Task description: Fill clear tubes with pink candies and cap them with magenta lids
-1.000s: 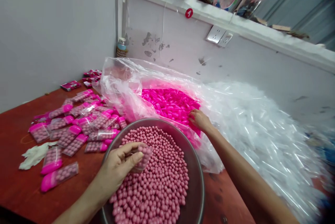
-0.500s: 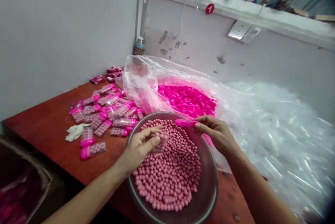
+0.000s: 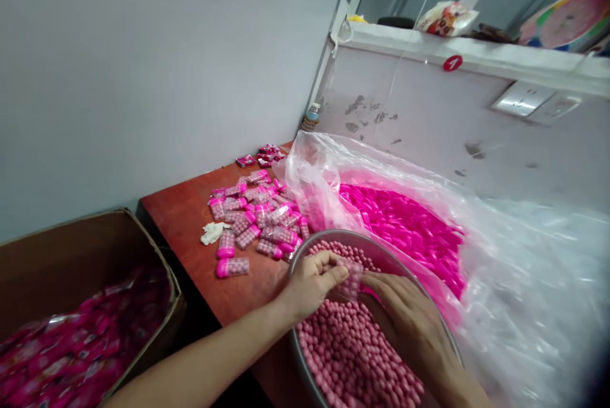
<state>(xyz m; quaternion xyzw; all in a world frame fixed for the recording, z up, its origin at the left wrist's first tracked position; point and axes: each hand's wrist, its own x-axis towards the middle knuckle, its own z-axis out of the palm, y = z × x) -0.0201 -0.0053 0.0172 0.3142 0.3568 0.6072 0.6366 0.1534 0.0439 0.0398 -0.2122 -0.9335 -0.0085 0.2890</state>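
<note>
My left hand [image 3: 312, 282] is closed, thumb and fingers pinching a clear plastic bottle [image 3: 350, 278] filled with small pink balls. My right hand [image 3: 412, 322] reaches in from the right, its fingers together against the bottle's right end. Between its fingers a bit of a bright pink cap [image 3: 370, 294] shows; most of it is hidden behind the hand. Both hands are over a metal bowl [image 3: 294, 343] holding loose pink balls [image 3: 345, 347].
Filled pink-capped bottles [image 3: 260, 214] lie piled on the red table [image 3: 183, 204]. Behind the bowl, a plastic bag [image 3: 317, 170] holds pink caps [image 3: 405, 230]. Clear plastic [image 3: 548, 306] heaps at right. A cardboard box [image 3: 162, 262] of pink packets [image 3: 81, 344] stands lower left.
My right hand has brought the pink cap leftward and down to the bottle in my left hand. The view has turned left, bringing more of the cardboard box into sight.
</note>
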